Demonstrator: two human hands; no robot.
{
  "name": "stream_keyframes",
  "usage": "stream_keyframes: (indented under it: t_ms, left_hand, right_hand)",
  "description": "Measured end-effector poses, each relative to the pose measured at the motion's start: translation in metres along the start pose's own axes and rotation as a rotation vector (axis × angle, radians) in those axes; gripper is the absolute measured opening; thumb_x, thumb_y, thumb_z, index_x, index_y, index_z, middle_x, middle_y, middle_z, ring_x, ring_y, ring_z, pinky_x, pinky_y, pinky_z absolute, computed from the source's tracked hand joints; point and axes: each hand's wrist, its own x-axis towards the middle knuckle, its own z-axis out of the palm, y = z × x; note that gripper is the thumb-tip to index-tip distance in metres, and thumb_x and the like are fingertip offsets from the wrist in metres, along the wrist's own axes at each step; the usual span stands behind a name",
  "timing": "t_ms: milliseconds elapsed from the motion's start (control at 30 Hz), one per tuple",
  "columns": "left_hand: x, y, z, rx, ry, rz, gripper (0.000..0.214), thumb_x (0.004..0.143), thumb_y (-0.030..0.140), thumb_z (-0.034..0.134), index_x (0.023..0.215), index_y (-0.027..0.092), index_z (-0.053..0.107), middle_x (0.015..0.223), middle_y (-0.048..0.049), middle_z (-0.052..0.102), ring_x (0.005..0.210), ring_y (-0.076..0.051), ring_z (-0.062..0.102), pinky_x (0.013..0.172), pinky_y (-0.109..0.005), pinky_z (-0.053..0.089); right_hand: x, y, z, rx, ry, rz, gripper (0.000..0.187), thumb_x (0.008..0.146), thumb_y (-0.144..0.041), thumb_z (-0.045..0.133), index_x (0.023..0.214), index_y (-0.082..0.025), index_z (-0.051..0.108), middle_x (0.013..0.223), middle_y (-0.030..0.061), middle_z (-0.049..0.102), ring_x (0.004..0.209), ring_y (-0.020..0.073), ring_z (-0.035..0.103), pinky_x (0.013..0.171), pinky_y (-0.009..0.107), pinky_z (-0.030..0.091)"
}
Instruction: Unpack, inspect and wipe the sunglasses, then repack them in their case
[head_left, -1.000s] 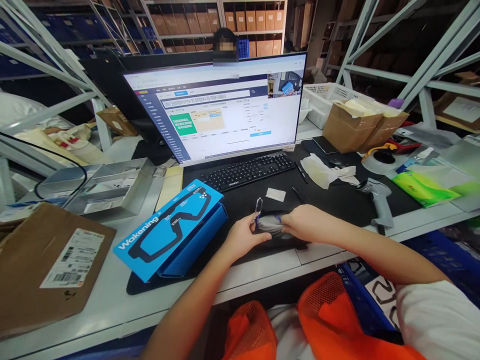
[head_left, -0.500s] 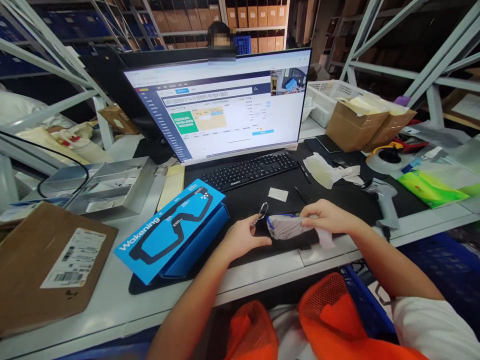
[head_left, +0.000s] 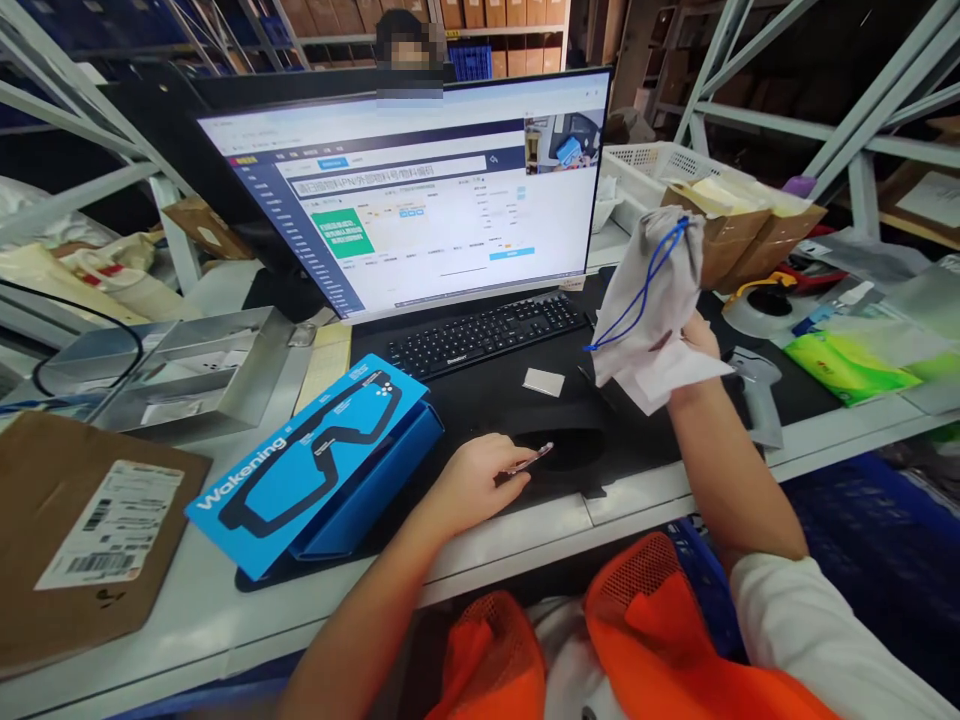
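Note:
My right hand [head_left: 694,345] is raised above the black desk mat [head_left: 517,415] and grips a grey cloth pouch [head_left: 649,290] with a blue drawstring, plus a white slip hanging under it. My left hand [head_left: 472,480] rests low on the mat, fingers pinched on a small thin metal piece [head_left: 534,458]. Just beyond that hand lies a dark oval item [head_left: 562,445] on the mat. A blue "Wakening" box [head_left: 315,460] with a goggle picture lies to the left of my left hand.
A monitor [head_left: 420,190] and black keyboard [head_left: 484,332] stand behind the mat. A small white card [head_left: 544,381], barcode scanner [head_left: 757,390], tape roll [head_left: 761,305], green packet [head_left: 851,365], brown boxes [head_left: 742,240], metal tray [head_left: 180,365] and labelled parcel [head_left: 82,530] surround it. A person sits behind the monitor.
My right hand lifted the grey pouch up and to the right, off the mat. My left hand stayed low, keeping the small metal piece, which now lies flatter.

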Motion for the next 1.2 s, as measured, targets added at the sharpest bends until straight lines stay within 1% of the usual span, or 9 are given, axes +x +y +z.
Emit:
stream_keyframes:
  t_ms: [133,267,467,700,800,867,933,1067,1200]
  left_hand:
    - [0.0,0.004,0.005,-0.01,0.064,0.103,0.027,0.098,0.028,0.047,0.115,0.019,0.066,0.089,-0.0062,0.071,0.08,-0.018,0.065,0.072,-0.03,0.048]
    - [0.009,0.011,0.003,0.068,0.121,0.094,0.026,0.099,0.027,0.041,0.098,0.018,0.065,0.083,-0.0059,0.069,0.073,-0.017,0.064,0.068,-0.03,0.047]
    - [0.044,0.028,-0.003,0.316,-0.049,0.182,0.026,0.1,0.032,0.049,0.101,0.021,0.073,0.085,-0.0047,0.073,0.081,-0.018,0.066,0.082,-0.036,0.043]
    - [0.066,0.035,-0.018,0.351,-0.16,0.025,0.033,0.091,0.043,0.064,0.116,0.022,0.071,0.101,-0.0054,0.075,0.09,-0.02,0.068,0.082,-0.035,0.041]
    - [0.086,0.018,-0.027,0.215,-0.085,-0.102,0.034,0.093,0.048,0.058,0.107,0.022,0.074,0.096,-0.0043,0.074,0.087,-0.018,0.067,0.081,-0.03,0.044]
    - [0.109,-0.004,-0.028,0.211,-0.021,-0.321,0.037,0.097,0.046,0.048,0.102,0.021,0.074,0.102,-0.0059,0.074,0.094,-0.019,0.067,0.085,-0.028,0.046]
    - [0.135,-0.029,-0.023,0.286,-0.097,-0.565,0.037,0.095,0.044,0.048,0.102,0.019,0.074,0.104,-0.0084,0.075,0.095,-0.022,0.068,0.082,-0.029,0.046]
    - [0.174,-0.068,0.003,0.35,-0.249,-0.692,0.036,0.081,0.049,0.066,0.073,0.014,0.074,0.082,-0.015,0.074,0.08,-0.028,0.07,0.069,-0.031,0.046]
    - [0.182,-0.079,0.021,0.368,-0.304,-0.691,0.028,0.071,0.042,0.075,0.074,0.015,0.074,0.083,-0.014,0.074,0.082,-0.028,0.07,0.069,-0.03,0.045]
  right_hand:
    - [0.012,0.024,0.006,0.172,0.005,0.027,0.06,0.069,-0.067,0.071,0.109,-0.024,0.059,0.127,0.009,0.067,0.128,0.0291,0.058,0.1,0.044,0.056]
    - [0.024,0.046,-0.001,0.196,-0.043,0.042,0.051,0.067,-0.061,0.078,0.096,-0.023,0.062,0.105,0.0048,0.073,0.112,0.0251,0.067,0.099,0.039,0.056]
    - [0.047,0.059,-0.024,0.311,0.024,0.011,0.046,0.066,-0.055,0.083,0.092,-0.022,0.065,0.091,0.0012,0.074,0.097,0.0215,0.07,0.091,0.035,0.056]
    - [0.06,0.066,-0.036,0.397,0.087,0.013,0.045,0.059,-0.056,0.088,0.076,-0.022,0.064,0.076,-0.0015,0.071,0.076,0.0187,0.067,0.074,0.032,0.056]
    - [0.06,0.064,-0.036,0.406,0.095,-0.002,0.045,0.059,-0.056,0.088,0.073,-0.022,0.062,0.073,-0.0022,0.069,0.072,0.0177,0.065,0.07,0.031,0.055]
    - [0.059,0.062,-0.035,0.408,0.108,-0.016,0.045,0.059,-0.057,0.088,0.073,-0.022,0.062,0.073,-0.002,0.068,0.07,0.0171,0.064,0.068,0.03,0.054]
    - [0.058,0.06,-0.033,0.415,0.115,-0.027,0.046,0.059,-0.057,0.088,0.073,-0.021,0.062,0.072,-0.0022,0.068,0.068,0.016,0.062,0.066,0.029,0.053]
    - [0.054,0.057,-0.029,0.421,0.123,-0.026,0.049,0.056,-0.057,0.089,0.07,-0.021,0.059,0.069,-0.003,0.066,0.065,0.0145,0.06,0.064,0.027,0.051]
    - [0.051,0.057,-0.025,0.394,0.125,-0.016,0.048,0.061,-0.058,0.086,0.072,-0.021,0.058,0.07,-0.0019,0.066,0.068,0.0159,0.061,0.065,0.029,0.051]
